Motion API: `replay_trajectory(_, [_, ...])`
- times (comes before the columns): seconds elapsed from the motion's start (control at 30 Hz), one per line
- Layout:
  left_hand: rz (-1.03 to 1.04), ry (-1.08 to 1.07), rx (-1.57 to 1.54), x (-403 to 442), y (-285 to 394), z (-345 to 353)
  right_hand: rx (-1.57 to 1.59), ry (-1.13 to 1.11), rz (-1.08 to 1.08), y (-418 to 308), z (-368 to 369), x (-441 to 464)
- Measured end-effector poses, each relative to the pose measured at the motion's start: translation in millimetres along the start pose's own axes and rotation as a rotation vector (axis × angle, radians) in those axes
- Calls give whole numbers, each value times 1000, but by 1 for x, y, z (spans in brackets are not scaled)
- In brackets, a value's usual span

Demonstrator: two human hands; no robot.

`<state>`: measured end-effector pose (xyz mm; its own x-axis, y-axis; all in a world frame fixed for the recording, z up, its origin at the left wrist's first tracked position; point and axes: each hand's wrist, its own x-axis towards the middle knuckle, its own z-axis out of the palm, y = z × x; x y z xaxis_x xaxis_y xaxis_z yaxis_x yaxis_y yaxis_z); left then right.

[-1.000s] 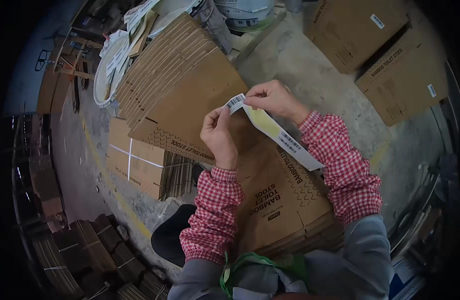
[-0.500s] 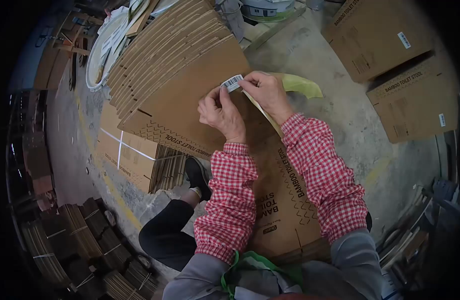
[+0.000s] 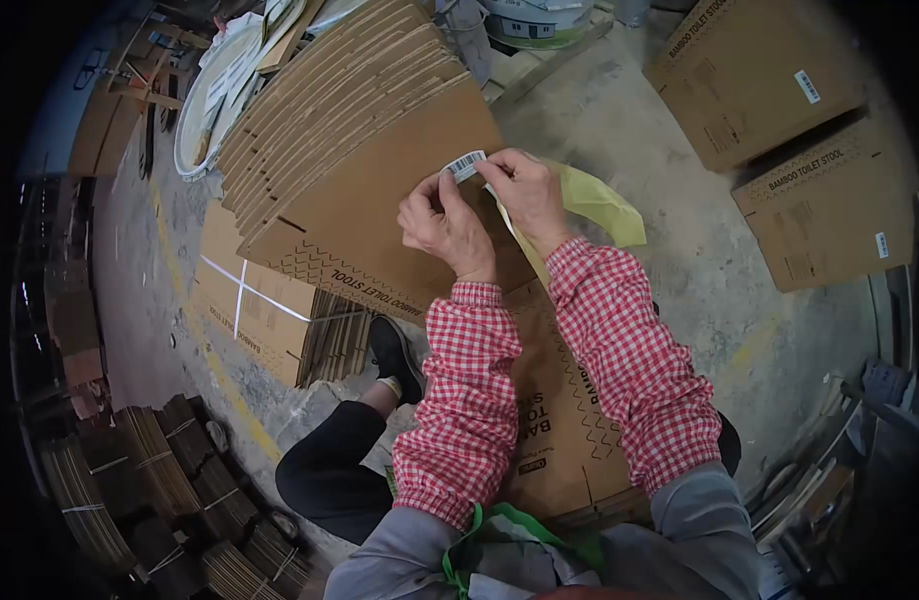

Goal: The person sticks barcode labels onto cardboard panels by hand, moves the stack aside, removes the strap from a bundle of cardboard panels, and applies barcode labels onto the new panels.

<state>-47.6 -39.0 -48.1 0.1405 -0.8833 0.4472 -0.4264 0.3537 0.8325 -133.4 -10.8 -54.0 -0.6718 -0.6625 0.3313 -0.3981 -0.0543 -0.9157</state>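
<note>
A white barcode label (image 3: 465,166) is stretched between my two hands over the front flattened carton (image 3: 380,190) of a fanned-out stack. My left hand (image 3: 445,228) pinches the label's left end between thumb and fingers. At its right end, the thumb and fingertips of my right hand (image 3: 530,195) are closed on it. A pale yellow backing strip (image 3: 602,205) runs beneath my right hand, one part curling out to the right and another hanging toward the wrist. Below my arms lies another printed carton (image 3: 555,455) lettered "BAMBOO TOILET STOOL".
Two cartons with barcode labels, an upper one (image 3: 755,90) and a lower one (image 3: 825,205), stand on the floor at right. A strapped carton bundle (image 3: 255,300) sits left of my foot. More bundles (image 3: 165,465) lie lower left. A white tub (image 3: 185,140) stands behind the stack.
My right hand and forearm have shifted slightly left, and the yellow strip's loose end droops lower. Both hands still hold the label in nearly the same place.
</note>
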Motion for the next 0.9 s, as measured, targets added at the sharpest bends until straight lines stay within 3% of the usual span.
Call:
replay_trajectory(0.37, [98,25,369,10,3,2,-155,23,35,-10,5,4])
replay_trajectory(0.47, [218,-52,494,20,2,-15,-165,12,0,-8,-1,8])
replay_trajectory(0.53, [62,-192,720,29,4,-38,-386,-156,87,-9,-13,19])
replay_trajectory(0.6, [33,-207,778,31,-16,-55,-461,-189,169,-10,-24,32])
replay_trajectory(0.67, [264,-13,833,32,-32,-68,-566,-225,36,-11,-27,35])
replay_trajectory(0.73, [344,11,780,41,-18,-71,-621,-300,74,-33,-14,34])
replay_trajectory(0.8, [567,84,690,59,2,-74,-602,-256,43,-36,2,31])
replay_trajectory(0.83, [483,-31,761,65,6,-74,-578,-282,113,-43,0,33])
replay_trajectory(0.9, [522,-52,779,74,3,-75,-478,-306,130,-17,3,38])
